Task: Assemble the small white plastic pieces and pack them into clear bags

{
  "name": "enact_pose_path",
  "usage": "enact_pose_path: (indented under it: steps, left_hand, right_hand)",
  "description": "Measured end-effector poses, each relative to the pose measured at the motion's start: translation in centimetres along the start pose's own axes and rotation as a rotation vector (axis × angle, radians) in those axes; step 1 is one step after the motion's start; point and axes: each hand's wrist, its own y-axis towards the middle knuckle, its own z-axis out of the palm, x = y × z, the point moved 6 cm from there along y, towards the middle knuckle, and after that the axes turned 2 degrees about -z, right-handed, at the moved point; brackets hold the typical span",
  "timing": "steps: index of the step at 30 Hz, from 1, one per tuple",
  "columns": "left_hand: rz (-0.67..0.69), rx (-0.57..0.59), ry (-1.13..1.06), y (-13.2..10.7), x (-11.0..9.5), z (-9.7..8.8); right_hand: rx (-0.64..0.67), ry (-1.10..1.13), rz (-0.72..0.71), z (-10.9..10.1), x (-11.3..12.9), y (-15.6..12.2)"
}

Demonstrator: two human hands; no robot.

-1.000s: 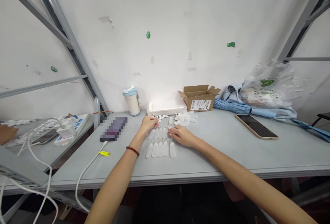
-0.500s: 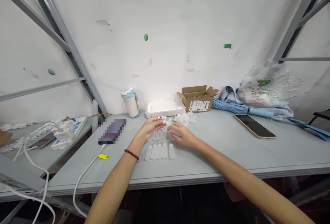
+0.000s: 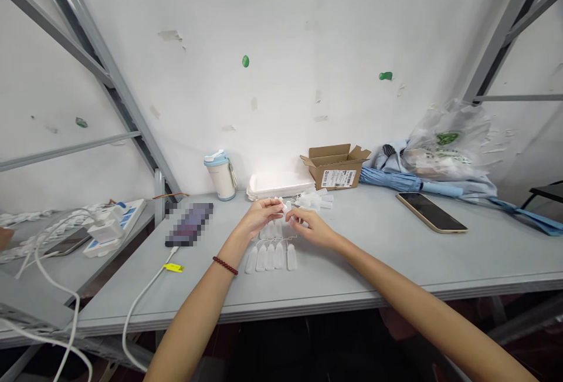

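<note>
Over the middle of the grey table, my left hand [image 3: 260,216] pinches a small white piece [image 3: 284,208] between thumb and fingertips. My right hand [image 3: 311,227] is closed close beside it, its thumb and fingers drawn together; whatever lies between them is too small to make out. Below the hands lie several translucent white bottle-shaped pieces [image 3: 269,257] in a row, thin stems at their tops. Part of a second row [image 3: 271,230] shows behind my left hand. A loose pile of similar translucent pieces [image 3: 317,199] lies beyond my right hand.
At the back stand a cream cup [image 3: 220,176], a white stack [image 3: 281,186] and an open cardboard box [image 3: 336,169]. A blue umbrella [image 3: 391,179], a plastic bag [image 3: 444,147] and a phone [image 3: 431,213] lie right. Left are a charging phone [image 3: 190,225] and a power strip [image 3: 116,229].
My right hand has moved slightly left and its fingers have drawn together near the white piece in my left hand. The whole view has shifted a little.
</note>
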Motion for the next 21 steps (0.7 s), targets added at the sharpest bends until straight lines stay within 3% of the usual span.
enact_pose_path:
  steps: [6,10,15,21]
  left_hand:
    - [0.022,0.004,0.009,0.0,-0.3,-0.1]
    - [0.047,0.027,0.007,0.0,-0.4,-0.2]
    - [0.071,0.025,0.030,-0.2,-0.7,0.2]
    - [-0.010,-0.052,0.140,-0.3,-0.2,0.3]
  right_hand:
    - [0.033,0.495,0.192,-0.4,-0.7,0.3]
    - [0.012,0.708,0.295,-0.5,-1.3,0.2]
    - [0.013,0.813,0.365,-0.1,-2.0,0.0]
    - [0.012,0.788,0.410,0.0,-2.3,0.0]
